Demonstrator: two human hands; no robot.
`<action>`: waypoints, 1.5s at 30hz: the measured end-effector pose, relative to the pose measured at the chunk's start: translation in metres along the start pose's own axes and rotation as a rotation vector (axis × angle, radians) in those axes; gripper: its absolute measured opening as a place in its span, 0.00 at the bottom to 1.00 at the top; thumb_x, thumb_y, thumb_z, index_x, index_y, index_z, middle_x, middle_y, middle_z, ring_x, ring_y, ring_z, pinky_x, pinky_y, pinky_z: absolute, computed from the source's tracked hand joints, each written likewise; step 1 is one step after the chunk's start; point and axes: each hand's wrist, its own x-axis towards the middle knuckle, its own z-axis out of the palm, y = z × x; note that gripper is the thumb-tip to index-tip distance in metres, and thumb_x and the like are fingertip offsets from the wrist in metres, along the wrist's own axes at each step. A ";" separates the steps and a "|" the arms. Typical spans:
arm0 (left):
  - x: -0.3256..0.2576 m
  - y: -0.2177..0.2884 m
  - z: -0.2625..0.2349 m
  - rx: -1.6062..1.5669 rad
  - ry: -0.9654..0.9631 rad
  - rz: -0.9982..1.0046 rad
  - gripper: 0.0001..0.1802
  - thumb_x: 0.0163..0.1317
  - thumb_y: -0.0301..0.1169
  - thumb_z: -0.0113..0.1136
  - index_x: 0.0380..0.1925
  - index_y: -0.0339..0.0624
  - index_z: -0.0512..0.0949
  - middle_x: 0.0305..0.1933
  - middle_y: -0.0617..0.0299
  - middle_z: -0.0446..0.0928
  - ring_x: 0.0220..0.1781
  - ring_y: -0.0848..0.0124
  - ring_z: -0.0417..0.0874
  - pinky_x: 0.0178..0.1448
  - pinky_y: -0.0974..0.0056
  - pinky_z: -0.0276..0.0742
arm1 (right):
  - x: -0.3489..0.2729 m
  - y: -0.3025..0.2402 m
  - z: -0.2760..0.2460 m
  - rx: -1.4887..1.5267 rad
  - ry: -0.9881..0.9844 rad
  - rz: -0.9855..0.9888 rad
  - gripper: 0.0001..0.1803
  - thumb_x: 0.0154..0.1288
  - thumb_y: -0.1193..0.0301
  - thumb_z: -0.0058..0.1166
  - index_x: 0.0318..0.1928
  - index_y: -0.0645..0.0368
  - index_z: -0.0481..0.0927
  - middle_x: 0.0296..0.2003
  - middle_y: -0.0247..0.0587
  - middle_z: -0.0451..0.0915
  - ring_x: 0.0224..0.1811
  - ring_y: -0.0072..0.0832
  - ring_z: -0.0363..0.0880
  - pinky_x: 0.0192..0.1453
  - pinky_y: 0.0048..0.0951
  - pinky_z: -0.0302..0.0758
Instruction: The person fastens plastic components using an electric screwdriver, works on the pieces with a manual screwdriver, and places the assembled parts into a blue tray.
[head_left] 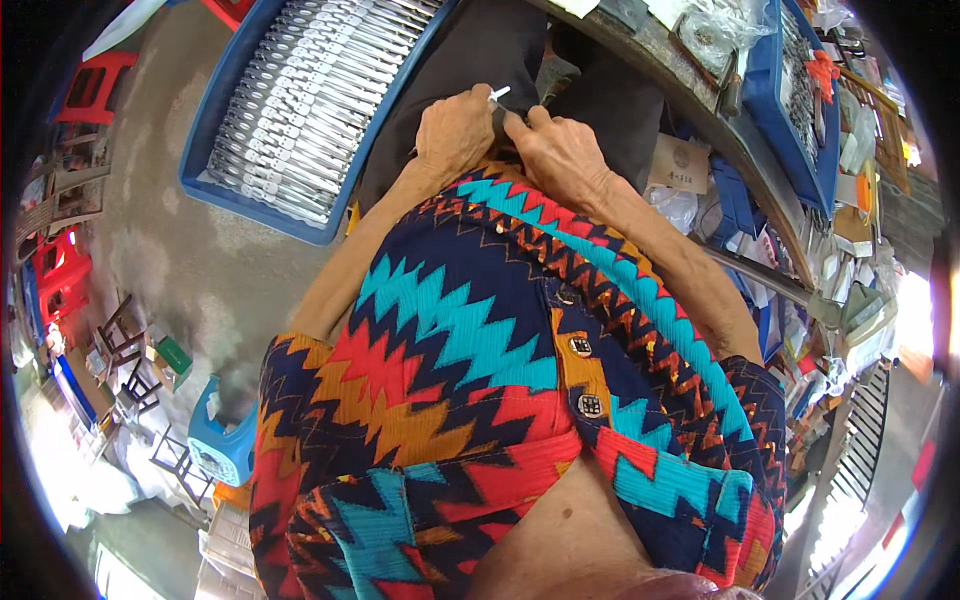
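Left hand (455, 130) and right hand (558, 150) meet over the lap, touching, just beyond the zigzag-patterned multicolour garment (470, 340). L fingers are pinched on a small white slender part (499, 93) (tip projects above the knuckles). R fingers are pressed together beside it; what they pinch cannot be told. A blue plastic tray of grey metal strips (300, 100) sits near, to the L.

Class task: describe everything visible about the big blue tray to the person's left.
The blue tray is a shallow, rectangular bin, plastic by its look, with a raised rim. It sits tilted in the picture, above a grey concrete floor. Neat rows of slim, silvery-white strips fill it, lying side by side. Its far end is cut off by the picture's edge. Neither hand touches it; the left hand is nearest.
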 end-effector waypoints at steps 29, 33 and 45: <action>0.000 0.015 -0.003 0.098 -0.007 0.007 0.07 0.60 0.34 0.46 0.34 0.44 0.70 0.30 0.50 0.77 0.28 0.48 0.77 0.30 0.50 0.72 | -0.013 0.009 0.025 1.145 0.298 0.597 0.13 0.50 0.74 0.53 0.40 0.58 0.77 0.24 0.49 0.76 0.23 0.36 0.76 0.23 0.32 0.71; -0.002 0.012 -0.003 0.085 0.016 0.066 0.06 0.58 0.32 0.47 0.33 0.43 0.68 0.29 0.50 0.76 0.26 0.50 0.78 0.28 0.52 0.73 | -0.018 0.001 0.019 0.374 0.295 0.360 0.13 0.51 0.70 0.51 0.40 0.53 0.77 0.25 0.56 0.75 0.26 0.50 0.75 0.31 0.42 0.72; -0.003 0.006 -0.002 0.009 0.035 0.063 0.07 0.57 0.32 0.49 0.33 0.43 0.70 0.29 0.49 0.76 0.28 0.49 0.77 0.30 0.51 0.72 | -0.007 0.007 0.031 0.830 0.221 0.537 0.13 0.51 0.70 0.52 0.38 0.62 0.79 0.24 0.50 0.77 0.27 0.36 0.76 0.32 0.34 0.71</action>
